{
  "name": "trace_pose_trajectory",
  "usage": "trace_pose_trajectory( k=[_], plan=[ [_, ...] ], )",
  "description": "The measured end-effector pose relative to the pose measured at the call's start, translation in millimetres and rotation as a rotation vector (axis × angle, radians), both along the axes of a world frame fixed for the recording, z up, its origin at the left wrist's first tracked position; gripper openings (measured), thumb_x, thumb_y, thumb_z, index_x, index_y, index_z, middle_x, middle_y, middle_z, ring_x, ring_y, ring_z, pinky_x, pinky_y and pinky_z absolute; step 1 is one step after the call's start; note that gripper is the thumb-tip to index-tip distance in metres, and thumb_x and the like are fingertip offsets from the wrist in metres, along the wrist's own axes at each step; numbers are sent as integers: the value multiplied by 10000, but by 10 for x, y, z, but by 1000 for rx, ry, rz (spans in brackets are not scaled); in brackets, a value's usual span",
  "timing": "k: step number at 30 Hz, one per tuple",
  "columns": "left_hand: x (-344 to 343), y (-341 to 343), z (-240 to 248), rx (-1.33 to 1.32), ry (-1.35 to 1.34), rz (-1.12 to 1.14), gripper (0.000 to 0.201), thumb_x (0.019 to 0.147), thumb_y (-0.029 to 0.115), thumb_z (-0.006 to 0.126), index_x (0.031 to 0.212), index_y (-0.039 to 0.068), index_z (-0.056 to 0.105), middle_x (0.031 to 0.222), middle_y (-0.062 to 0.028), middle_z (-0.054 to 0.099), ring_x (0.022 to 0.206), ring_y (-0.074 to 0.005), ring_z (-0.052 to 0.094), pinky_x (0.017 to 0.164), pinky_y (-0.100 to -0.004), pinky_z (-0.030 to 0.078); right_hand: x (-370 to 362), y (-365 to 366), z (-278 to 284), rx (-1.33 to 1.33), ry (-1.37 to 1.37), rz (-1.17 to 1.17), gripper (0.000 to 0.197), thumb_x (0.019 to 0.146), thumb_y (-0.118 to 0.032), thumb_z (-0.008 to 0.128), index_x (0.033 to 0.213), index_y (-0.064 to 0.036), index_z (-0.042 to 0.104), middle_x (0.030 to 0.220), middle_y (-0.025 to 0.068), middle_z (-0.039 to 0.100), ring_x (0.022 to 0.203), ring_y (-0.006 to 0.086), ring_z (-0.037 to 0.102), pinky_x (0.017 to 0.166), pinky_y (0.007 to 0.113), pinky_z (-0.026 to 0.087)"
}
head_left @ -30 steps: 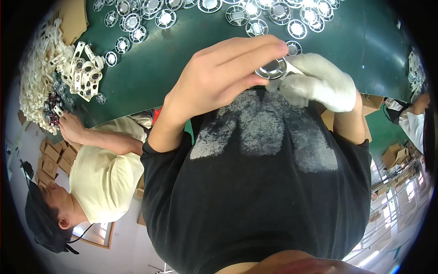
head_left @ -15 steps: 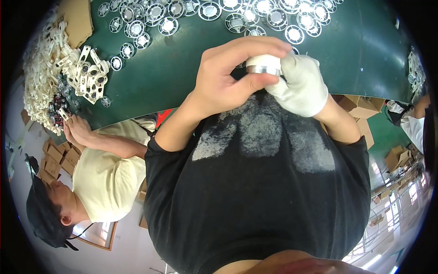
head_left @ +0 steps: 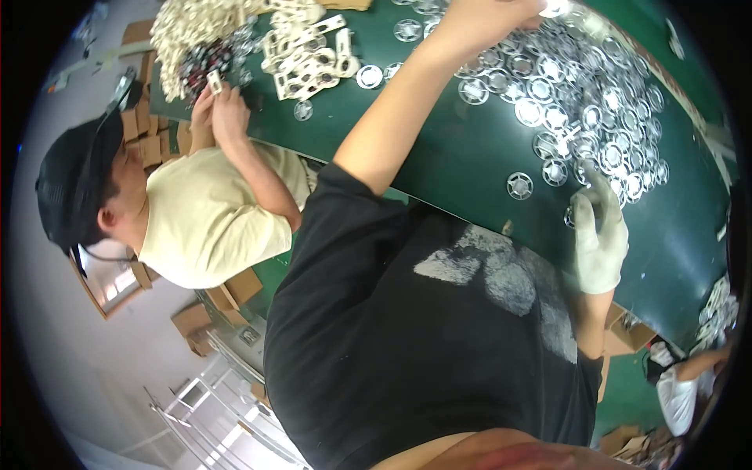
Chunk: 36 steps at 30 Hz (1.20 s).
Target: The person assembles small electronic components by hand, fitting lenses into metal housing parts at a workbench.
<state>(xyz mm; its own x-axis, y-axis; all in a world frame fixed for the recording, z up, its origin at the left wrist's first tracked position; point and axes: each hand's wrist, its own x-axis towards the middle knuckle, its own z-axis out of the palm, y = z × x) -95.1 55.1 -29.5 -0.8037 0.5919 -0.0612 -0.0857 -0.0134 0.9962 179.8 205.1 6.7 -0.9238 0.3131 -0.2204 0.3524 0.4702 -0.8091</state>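
My left hand (head_left: 501, 19) reaches to the far edge of the view, where its fingers are partly cut off. A bright round thing (head_left: 553, 8) shows at its fingertips; whether the hand holds it cannot be made out. My right hand (head_left: 601, 243), in a white glove, is over the green table with thumb and fingers apart. Its fingertips are at the near side of a large spread of silver spoked, wheel-shaped parts (head_left: 554, 172). One such part lies partly hidden beside the gloved thumb. A single spoked wheel (head_left: 519, 186) lies apart, left of that hand.
The green table (head_left: 439, 149) curves across the far side. At far left lie cream-coloured plastic parts (head_left: 309, 59) and a larger heap of them (head_left: 192, 31). A co-worker (head_left: 211, 204) in a cap handles a small cream piece there. Cardboard boxes (head_left: 627, 333) stand below the table's right edge.
My hands have parted from around a white-and-silver round piece. The left went up and far; the right moved right and down toward the wheels. The whole view has turned and shifted.
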Motion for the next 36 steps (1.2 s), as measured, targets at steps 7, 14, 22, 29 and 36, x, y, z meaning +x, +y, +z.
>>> trace_pose_trajectory(
  k=[7, 14, 22, 29, 36],
  plan=[
    [8, -1012, -10, -970, 935, 464, 358, 890, 368, 720, 981, 23, 747, 882, -140, 743, 854, -303, 726, 749, -413, 564, 35, 39, -104, -66, 2, 115, 322, 959, -109, 611, 1266, -15, 635, 882, 79, 678, 813, 156, 638, 815, 298, 514],
    [601, -1711, -73, -1421, 408, 626, 522, 862, 524, 706, 1153, 91, 679, 935, -147, 749, 911, -343, 722, 762, -466, 560, -48, -4, -76, -68, -43, 197, 298, 963, -133, 605, 1235, -24, 659, 870, 84, 705, 797, 169, 680, 800, 298, 531],
    [540, -1734, -338, -1044, 587, 842, 306, 862, 349, 758, 970, 73, 682, 935, -116, 747, 837, -316, 713, 737, -447, 538, -102, -58, 12, 42, 76, 316, 285, 931, -130, 655, 1204, -49, 677, 976, 125, 747, 875, 252, 739, 808, 322, 560],
    [1133, -998, 103, -342, 680, 287, 375, 716, 56, 854, 1032, 81, 652, 1118, -74, 678, 873, -210, 687, 669, -287, 547, -169, -20, -10, 441, 478, 230, 578, 738, -85, 823, 1277, -40, 618, 1226, 134, 641, 1088, 295, 628, 939, 399, 500],
    [1737, -403, -92, -225, 837, -153, 500, 696, 159, 869, 1138, 101, 642, 1150, -59, 657, 946, -266, 684, 742, -354, 566, -97, -55, 59, 585, -139, 363, 249, 878, -312, 713, 1051, -134, 704, 768, 128, 688, 754, 312, 704, 658, 418, 555]
  ],
)
